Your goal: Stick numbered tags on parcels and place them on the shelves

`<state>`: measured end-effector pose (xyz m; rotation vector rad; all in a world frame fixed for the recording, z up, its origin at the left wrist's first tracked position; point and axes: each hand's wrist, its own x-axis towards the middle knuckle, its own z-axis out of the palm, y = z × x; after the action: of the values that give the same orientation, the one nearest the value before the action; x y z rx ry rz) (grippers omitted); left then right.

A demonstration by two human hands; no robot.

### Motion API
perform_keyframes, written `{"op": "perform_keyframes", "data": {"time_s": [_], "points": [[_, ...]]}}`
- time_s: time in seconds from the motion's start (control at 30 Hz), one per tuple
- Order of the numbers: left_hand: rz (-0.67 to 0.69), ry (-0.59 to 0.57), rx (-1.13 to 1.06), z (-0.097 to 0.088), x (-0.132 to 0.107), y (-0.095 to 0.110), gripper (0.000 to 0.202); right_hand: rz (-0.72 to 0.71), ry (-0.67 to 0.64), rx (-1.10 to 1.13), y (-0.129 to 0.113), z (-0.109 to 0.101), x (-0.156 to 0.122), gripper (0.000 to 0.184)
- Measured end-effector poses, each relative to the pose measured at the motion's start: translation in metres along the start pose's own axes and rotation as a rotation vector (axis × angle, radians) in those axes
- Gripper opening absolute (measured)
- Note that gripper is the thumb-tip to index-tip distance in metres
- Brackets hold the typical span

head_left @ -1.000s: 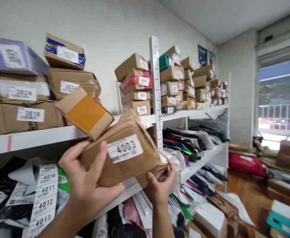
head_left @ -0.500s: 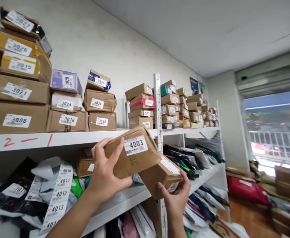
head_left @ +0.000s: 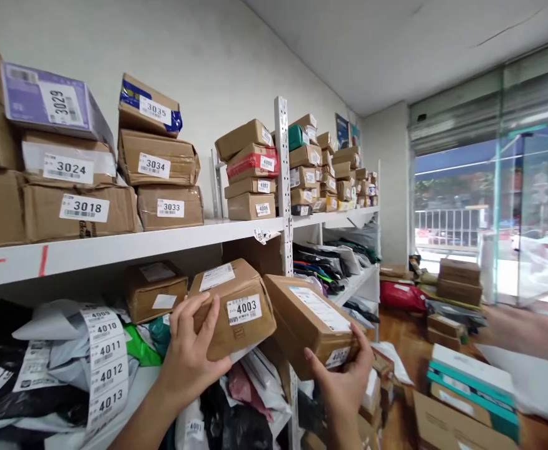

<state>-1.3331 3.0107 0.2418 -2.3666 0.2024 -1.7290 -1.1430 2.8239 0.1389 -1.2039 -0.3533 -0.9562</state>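
Observation:
My left hand [head_left: 192, 340] grips a brown cardboard box [head_left: 224, 322] labelled 4003, with the thumb underneath and the fingers on its near left side. A second cardboard box [head_left: 293, 322] is in my right hand [head_left: 344, 381], tilted, a white label on top and a number sticker on its near end; the last digit is hard to read. The two boxes are close together in front of the lower shelf. Left of them lies a strip of number stickers [head_left: 107, 362] running from about 4009 to 4013, over plastic parcels [head_left: 62, 390].
The upper shelf [head_left: 114, 247] carries numbered cartons, among them a purple box [head_left: 51, 103]. A perforated white post [head_left: 282, 162] rises behind the held boxes. Cartons and a teal-and-white box [head_left: 471, 375] sit on the floor at right. Another person's blurred arm [head_left: 532, 331] enters from the right.
The two boxes have moved apart; the 4003 box has turned so its labelled top shows. My view has swung right, bringing floor boxes and another person's arm into sight.

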Motion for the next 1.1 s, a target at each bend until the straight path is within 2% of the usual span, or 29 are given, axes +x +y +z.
{"op": "perform_keyframes", "data": {"time_s": [0.2, 0.3, 0.4, 0.53, 0.63, 0.73, 0.83, 0.93, 1.1], "points": [[-0.056, -0.109, -0.06, 0.016, -0.018, -0.009, 0.089, -0.05, 0.038, -0.096, -0.012, -0.014, 0.0, 0.102], [-0.057, -0.118, -0.069, 0.02, -0.023, -0.01, 0.087, -0.087, 0.053, -0.204, -0.017, -0.019, 0.001, 0.114], [-0.057, -0.11, -0.067, 0.023, -0.025, -0.009, 0.087, -0.098, 0.048, -0.276, -0.02, -0.024, 0.002, 0.126], [-0.038, -0.087, -0.077, 0.026, -0.026, -0.009, 0.086, -0.11, 0.026, -0.369, -0.025, -0.028, 0.003, 0.126], [0.022, -0.043, -0.055, 0.03, -0.031, -0.013, 0.086, -0.135, 0.034, -0.415, -0.028, -0.028, 0.002, 0.126], [0.145, 0.029, 0.005, 0.04, -0.043, -0.021, 0.087, -0.139, 0.029, -0.457, -0.028, -0.028, 0.001, 0.125], [0.277, 0.087, 0.059, 0.051, -0.06, -0.025, 0.072, -0.128, 0.005, -0.454, -0.023, -0.029, 0.001, 0.123], [0.352, 0.101, 0.048, 0.054, -0.075, -0.018, 0.052, -0.137, 0.019, -0.402, -0.01, -0.031, -0.003, 0.123], [0.375, 0.124, -0.077, 0.053, -0.079, 0.001, 0.045, -0.198, 0.008, -0.292, 0.016, -0.029, -0.011, 0.127]]}}
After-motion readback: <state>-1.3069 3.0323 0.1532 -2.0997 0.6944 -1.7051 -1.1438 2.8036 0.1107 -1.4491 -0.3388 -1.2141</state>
